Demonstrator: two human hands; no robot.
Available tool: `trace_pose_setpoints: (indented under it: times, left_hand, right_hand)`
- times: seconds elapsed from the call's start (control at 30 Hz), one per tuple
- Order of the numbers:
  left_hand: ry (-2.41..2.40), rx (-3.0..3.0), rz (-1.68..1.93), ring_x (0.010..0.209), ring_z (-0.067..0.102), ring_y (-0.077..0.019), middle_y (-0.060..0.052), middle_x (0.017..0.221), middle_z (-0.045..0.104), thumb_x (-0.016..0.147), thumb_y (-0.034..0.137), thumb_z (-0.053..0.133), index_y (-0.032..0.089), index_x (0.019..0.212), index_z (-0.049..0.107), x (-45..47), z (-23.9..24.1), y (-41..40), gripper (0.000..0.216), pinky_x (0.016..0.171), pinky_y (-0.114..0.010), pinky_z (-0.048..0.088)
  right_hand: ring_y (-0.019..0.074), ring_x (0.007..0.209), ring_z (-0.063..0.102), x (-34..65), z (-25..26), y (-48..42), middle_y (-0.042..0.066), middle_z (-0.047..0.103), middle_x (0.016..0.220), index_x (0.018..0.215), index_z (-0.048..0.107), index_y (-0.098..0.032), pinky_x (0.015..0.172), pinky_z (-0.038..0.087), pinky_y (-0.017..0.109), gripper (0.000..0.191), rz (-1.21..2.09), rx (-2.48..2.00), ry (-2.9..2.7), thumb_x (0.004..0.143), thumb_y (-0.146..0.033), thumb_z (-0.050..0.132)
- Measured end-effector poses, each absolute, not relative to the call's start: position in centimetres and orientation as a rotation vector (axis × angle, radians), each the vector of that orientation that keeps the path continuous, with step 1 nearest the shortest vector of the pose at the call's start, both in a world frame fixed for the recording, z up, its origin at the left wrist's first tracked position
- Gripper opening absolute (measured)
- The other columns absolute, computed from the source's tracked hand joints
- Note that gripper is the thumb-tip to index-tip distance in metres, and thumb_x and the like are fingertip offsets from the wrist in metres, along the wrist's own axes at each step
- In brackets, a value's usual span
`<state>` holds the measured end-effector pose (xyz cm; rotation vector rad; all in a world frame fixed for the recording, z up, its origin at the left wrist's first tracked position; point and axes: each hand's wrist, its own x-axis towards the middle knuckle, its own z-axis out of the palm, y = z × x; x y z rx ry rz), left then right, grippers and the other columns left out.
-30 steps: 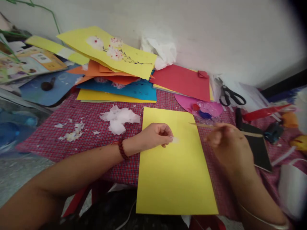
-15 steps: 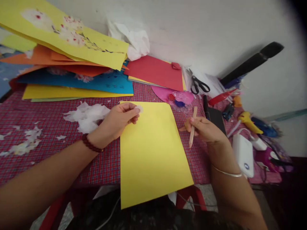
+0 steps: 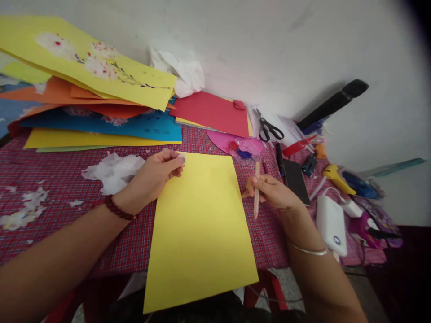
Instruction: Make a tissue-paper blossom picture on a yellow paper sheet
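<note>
A plain yellow sheet of paper (image 3: 202, 233) lies in front of me, its near end hanging past the table edge. Over its top left corner, my left hand (image 3: 161, 172) pinches a small round white piece (image 3: 182, 158), perhaps tissue paper, between thumb and fingers. Crumpled white tissue paper (image 3: 116, 172) lies left of that wrist. Just off the sheet's right edge, my right hand (image 3: 272, 190) is closed on a flat wooden stick (image 3: 257, 193), held nearly upright. Its fingertips come close to the sheet's edge.
Folded coloured papers (image 3: 107, 123) are stacked at the back left, beside a red sheet (image 3: 212, 112). Black scissors (image 3: 269, 128), a dark notebook (image 3: 296, 179), a yellow glue gun (image 3: 338, 179) and a white power bank (image 3: 332, 224) crowd the right. Torn paper scraps (image 3: 27, 208) lie at left.
The view has tilted, so the table appears lower and slightly further left. Both hands keep their holds; the wooden stick now looks more upright, and the yellow sheet's near end appears turned leftward.
</note>
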<state>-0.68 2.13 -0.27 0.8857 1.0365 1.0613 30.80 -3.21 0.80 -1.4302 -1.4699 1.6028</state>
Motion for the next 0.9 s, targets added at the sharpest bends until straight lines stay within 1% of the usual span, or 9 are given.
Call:
trace_pose_setpoints:
  times: [0.1,0.17,0.23,0.5,0.57,0.63,0.7,0.77,0.9]
  left_hand:
    - [1.048,0.933,1.054,0.068,0.053,-0.0092,0.003,0.076,0.058,0.064,0.028,0.082,0.017,0.07,0.061,-0.6,-0.5,2.0,0.025,0.066,-0.024,0.044]
    - [1.058,0.959,1.049,0.07,0.053,-0.0098,0.002,0.078,0.058,0.066,0.029,0.082,0.018,0.069,0.062,-0.6,-0.6,1.9,0.024,0.068,-0.025,0.044]
    - [1.071,0.984,1.043,0.07,0.052,-0.0102,0.002,0.077,0.058,0.068,0.029,0.081,0.018,0.068,0.062,-0.7,-0.6,1.9,0.022,0.069,-0.026,0.044]
    - [1.123,1.071,1.03,0.06,0.045,-0.0091,0.004,0.067,0.056,0.073,0.028,0.076,0.018,0.065,0.061,-0.7,-0.5,1.7,0.02,0.061,-0.025,0.038]
    - [1.073,1.071,1.043,0.058,0.045,-0.0084,0.004,0.066,0.054,0.075,0.025,0.073,0.017,0.064,0.06,-0.6,-0.7,1.8,0.019,0.057,-0.025,0.036]
    - [1.028,1.046,1.066,0.057,0.046,-0.0076,0.004,0.068,0.054,0.076,0.02,0.071,0.016,0.065,0.059,-0.5,-0.9,1.9,0.017,0.055,-0.024,0.037]
    - [1.015,1.014,1.069,0.058,0.048,-0.0068,0.004,0.071,0.056,0.077,0.013,0.068,0.016,0.068,0.061,-0.5,-0.9,1.9,0.012,0.056,-0.023,0.039]
    - [1.021,0.978,1.053,0.058,0.05,-0.0064,0.003,0.073,0.057,0.079,0.008,0.066,0.015,0.073,0.062,-0.4,-0.7,2.0,0.01,0.057,-0.023,0.04]
    - [1.044,0.905,1.057,0.059,0.052,-0.0069,0.004,0.074,0.057,0.081,0.003,0.065,0.015,0.081,0.06,-0.3,-0.3,2.0,0.013,0.056,-0.022,0.042]
  right_hand:
    - [0.0063,0.036,0.034,30.9,0.1,-2.7,-0.008,0.036,0.038,0.063,0.066,-0.019,0.061,0.058,0.029,0.053,1.578,-1.381,-1.302,0.081,-0.069,0.067]
    - [0.0072,0.035,0.034,30.9,-0.3,-2.4,-0.008,0.036,0.037,0.063,0.067,-0.02,0.065,0.062,0.033,0.051,1.546,-1.362,-1.19,0.079,-0.068,0.07]
    - [0.0082,0.035,0.036,30.7,-0.6,-2.2,-0.008,0.037,0.037,0.064,0.068,-0.021,0.065,0.063,0.034,0.049,1.528,-1.358,-1.116,0.077,-0.068,0.072]
    - [0.0105,0.038,0.049,30.9,-0.9,-2.1,-0.007,0.039,0.038,0.069,0.066,-0.02,0.057,0.062,0.03,0.047,1.526,-1.384,-1.075,0.075,-0.066,0.075]
    - [0.0104,0.037,0.049,30.9,-1.0,-2.0,-0.007,0.04,0.038,0.069,0.066,-0.02,0.054,0.061,0.029,0.047,1.519,-1.382,-1.057,0.073,-0.066,0.077]
    - [0.0085,0.036,0.046,30.9,-1.2,-2.0,-0.007,0.043,0.039,0.069,0.068,-0.02,0.048,0.057,0.025,0.046,1.499,-1.381,-1.037,0.07,-0.064,0.08]
    - [0.0067,0.037,0.045,30.9,-1.3,-1.9,-0.005,0.049,0.042,0.069,0.069,-0.019,0.04,0.047,0.019,0.045,1.456,-1.385,-1.033,0.069,-0.062,0.082]
    - [0.0062,0.039,0.048,30.8,-1.3,-1.9,-0.003,0.054,0.046,0.07,0.071,-0.019,0.037,0.042,0.016,0.043,1.427,-1.383,-1.034,0.068,-0.06,0.084]
    - [0.0081,0.043,0.053,30.7,-1.4,-1.9,-0.003,0.056,0.048,0.074,0.072,-0.02,0.045,0.05,0.019,0.041,1.428,-1.369,-1.038,0.068,-0.058,0.085]
